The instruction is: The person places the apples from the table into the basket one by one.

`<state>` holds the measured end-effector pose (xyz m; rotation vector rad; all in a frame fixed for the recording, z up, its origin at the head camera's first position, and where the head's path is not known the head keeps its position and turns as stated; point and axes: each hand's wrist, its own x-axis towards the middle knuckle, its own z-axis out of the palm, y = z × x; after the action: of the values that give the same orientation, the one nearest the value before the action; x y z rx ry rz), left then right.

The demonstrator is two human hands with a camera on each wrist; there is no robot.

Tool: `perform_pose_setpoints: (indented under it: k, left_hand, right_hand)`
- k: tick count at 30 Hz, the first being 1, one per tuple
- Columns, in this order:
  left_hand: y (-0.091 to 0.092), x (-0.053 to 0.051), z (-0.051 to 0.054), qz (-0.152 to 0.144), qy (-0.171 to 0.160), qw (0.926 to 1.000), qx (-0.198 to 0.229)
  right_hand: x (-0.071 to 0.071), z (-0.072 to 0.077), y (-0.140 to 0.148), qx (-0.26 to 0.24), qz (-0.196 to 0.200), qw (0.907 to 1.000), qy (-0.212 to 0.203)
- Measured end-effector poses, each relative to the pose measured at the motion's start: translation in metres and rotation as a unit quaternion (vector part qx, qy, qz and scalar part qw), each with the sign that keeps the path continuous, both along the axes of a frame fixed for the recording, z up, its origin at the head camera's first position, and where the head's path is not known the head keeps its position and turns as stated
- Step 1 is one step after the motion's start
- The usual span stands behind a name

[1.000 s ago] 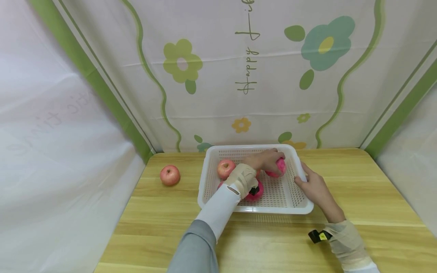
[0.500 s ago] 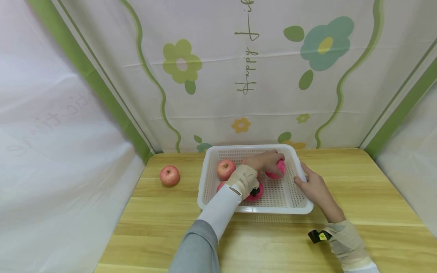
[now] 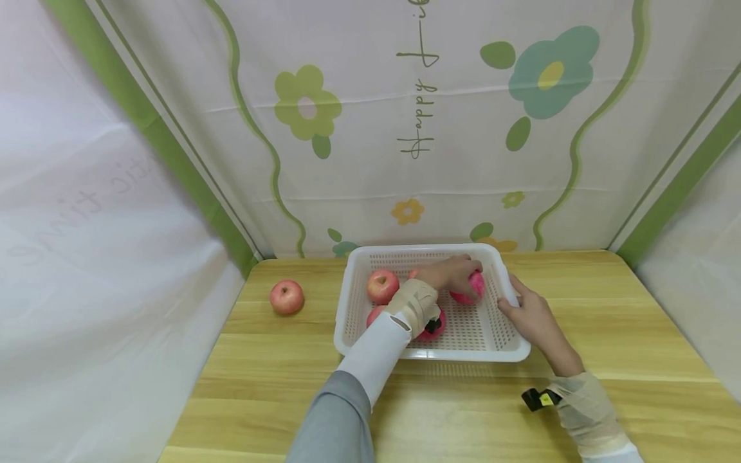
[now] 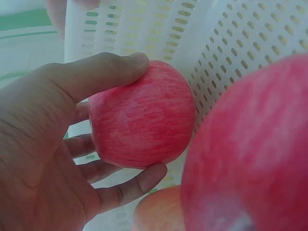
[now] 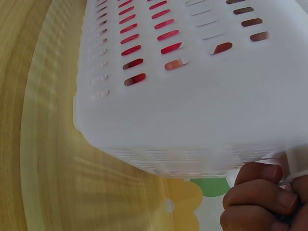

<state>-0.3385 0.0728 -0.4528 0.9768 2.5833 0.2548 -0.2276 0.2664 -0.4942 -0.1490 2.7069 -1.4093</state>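
Observation:
My left hand (image 3: 448,274) reaches into a white perforated plastic basket (image 3: 463,355) and grips a red apple (image 3: 476,283) near its right end. The left wrist view shows the thumb over the top of this apple (image 4: 144,118) and the fingers curled around its side. At the basket's right end, my right hand (image 3: 535,318) holds the rim, its fingers curled at the basket's edge in the right wrist view. Several other apples lie in the basket, among them a paler one (image 3: 383,286) on the left and a bright red one (image 3: 438,326) partly hidden by my left wrist.
A single apple (image 3: 286,297) sits on the wooden table (image 3: 260,386) to the left of the basket. A printed floral curtain (image 3: 359,161) hangs just behind the basket, and more white cloth (image 3: 104,270) stands along the sides.

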Motion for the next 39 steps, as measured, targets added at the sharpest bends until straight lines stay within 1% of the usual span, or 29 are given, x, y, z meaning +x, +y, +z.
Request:
perform_pose_setpoints:
  k: [4, 6, 12, 16, 20, 26, 32, 39]
  left_hand:
    - [0.0008, 0.0006, -0.0016, 0.011, -0.005, 0.9999, -0.005]
    - [0.0018, 0.0009, -0.0025, 0.013, 0.0, 0.9998, -0.012]
    - [0.005, 0.0021, -0.0043, 0.012, 0.016, 0.9994, -0.028]
    - [0.0055, 0.0027, -0.0044, 0.008, 0.024, 0.9993, -0.027]
    - [0.0054, 0.0038, -0.0042, 0.015, 0.019, 0.9993, -0.027]
    - [0.0057, 0.004, -0.0061, 0.028, 0.014, 0.9988, -0.038]
    - [0.0063, 0.0045, -0.008, 0.024, 0.022, 0.9984, -0.047]
    - [0.0073, 0.0072, -0.0069, 0.025, 0.031, 0.9977, -0.055]
  right_hand:
    - [-0.0001, 0.0005, -0.0002, 0.002, 0.001, 1.0, 0.001]
    - [-0.0002, 0.0005, -0.0001, 0.002, 0.002, 1.0, 0.003]
    - [-0.0002, 0.0006, 0.0003, 0.003, 0.001, 1.0, 0.002]
    - [-0.0003, 0.0008, 0.0003, 0.004, 0.0, 1.0, 0.002]
    - [-0.0004, 0.0007, 0.0003, 0.003, 0.0, 1.0, 0.004]
    - [-0.0002, 0.0014, 0.001, 0.002, 0.0, 1.0, 0.004]
    - [0.0001, 0.0017, 0.0002, 0.002, 0.0, 1.0, 0.0]
    - [-0.0003, -0.0001, 0.0013, 0.001, 0.001, 1.0, 0.004]
